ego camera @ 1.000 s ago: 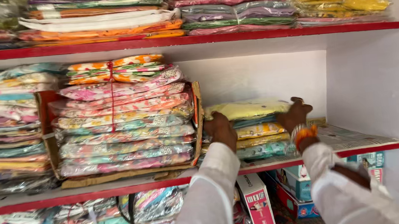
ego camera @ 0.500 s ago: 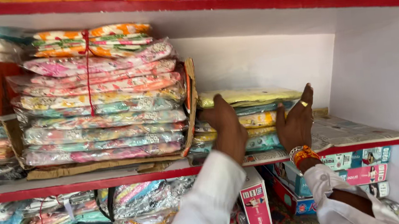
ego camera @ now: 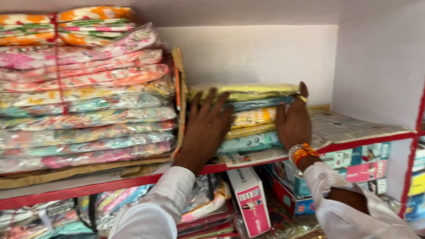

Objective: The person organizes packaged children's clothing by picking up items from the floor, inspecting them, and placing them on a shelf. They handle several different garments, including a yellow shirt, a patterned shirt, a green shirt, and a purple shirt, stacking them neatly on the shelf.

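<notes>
Seen from a head camera looking at a red-edged shop shelf (ego camera: 51, 195), a person presses both hands against a short stack of folded garments in clear plastic packs (ego camera: 255, 118), which sits on newspaper (ego camera: 347, 126) in the right half of the middle shelf. The left hand (ego camera: 204, 133) lies flat with fingers spread against the stack's left front; the right hand (ego camera: 293, 120), wearing a ring and an orange wristband, is open and cups the stack's right end. Neither hand is closed around anything. The step looks like squaring or steadying the stack, and any lift would seem to call for fingers under the bottom pack (the slick wrappers could slide). To the left, well apart, a taller pile of pink, orange and teal packs (ego camera: 74, 95) rests in an open cardboard tray (ego camera: 179, 97). Below, an upright pink and white box (ego camera: 250, 200) leans beside blue and pink cartons (ego camera: 362, 166).
</notes>
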